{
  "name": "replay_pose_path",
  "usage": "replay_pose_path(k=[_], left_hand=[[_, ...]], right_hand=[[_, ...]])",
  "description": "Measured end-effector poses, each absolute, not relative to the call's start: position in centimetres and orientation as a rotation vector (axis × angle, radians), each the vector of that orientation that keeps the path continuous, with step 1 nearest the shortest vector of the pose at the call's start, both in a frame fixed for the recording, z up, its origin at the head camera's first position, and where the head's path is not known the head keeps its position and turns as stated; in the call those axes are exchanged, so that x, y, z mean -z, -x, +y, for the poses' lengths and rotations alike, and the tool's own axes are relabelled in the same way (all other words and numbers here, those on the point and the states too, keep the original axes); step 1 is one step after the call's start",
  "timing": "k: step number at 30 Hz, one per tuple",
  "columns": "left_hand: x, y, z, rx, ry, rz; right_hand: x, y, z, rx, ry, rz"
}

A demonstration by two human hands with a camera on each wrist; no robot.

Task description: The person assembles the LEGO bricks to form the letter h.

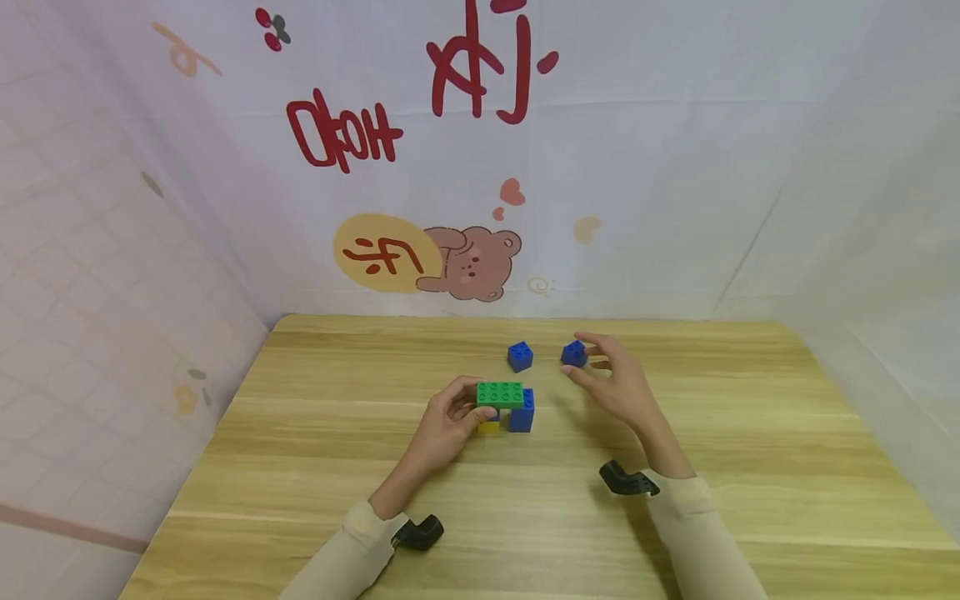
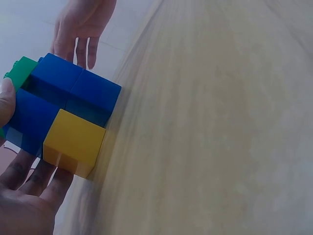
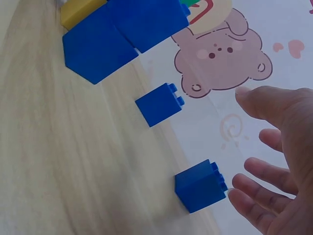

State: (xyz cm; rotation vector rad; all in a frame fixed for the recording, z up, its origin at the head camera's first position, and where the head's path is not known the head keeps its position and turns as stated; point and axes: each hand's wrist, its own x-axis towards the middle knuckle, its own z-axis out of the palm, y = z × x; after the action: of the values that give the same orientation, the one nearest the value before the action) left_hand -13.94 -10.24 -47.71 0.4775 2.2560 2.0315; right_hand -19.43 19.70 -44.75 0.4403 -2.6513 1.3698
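Observation:
My left hand grips a small structure of toy building bricks, thumb on the near side and fingers behind. A flat green brick lies across its top. Under it stand a stack of a blue brick on a yellow brick, and a stack of two blue bricks. My right hand reaches around a loose blue brick, thumb and fingers spread. In the right wrist view, a fingertip comes close to that brick's studs; whether it touches is unclear.
Another loose blue brick sits behind the structure, left of the one by my right hand. The wooden table ends at a white cloth backdrop printed with a bear and red characters. Cloth also hangs on both sides.

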Motion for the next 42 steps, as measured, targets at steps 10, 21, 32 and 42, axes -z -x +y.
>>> replay_pose_path(k=[10, 21, 32, 42], left_hand=[[47.9, 14.1, -10.1, -2.034, -0.466, 2.271], [48.1, 14.2, -10.1, -2.020, -0.465, 2.266], [47.7, 14.1, -10.1, -2.031, -0.473, 2.278], [48.0, 14.2, -10.3, -2.023, -0.472, 2.266]], right_hand=[[45.4, 20.5, 20.4, -1.377, -0.367, -2.688], [46.9, 21.4, 21.6, -1.454, -0.258, -2.737], [47.9, 22.2, 21.2, -1.531, -0.208, -2.751], [49.1, 23.0, 21.0, -1.603, -0.080, -2.744]])
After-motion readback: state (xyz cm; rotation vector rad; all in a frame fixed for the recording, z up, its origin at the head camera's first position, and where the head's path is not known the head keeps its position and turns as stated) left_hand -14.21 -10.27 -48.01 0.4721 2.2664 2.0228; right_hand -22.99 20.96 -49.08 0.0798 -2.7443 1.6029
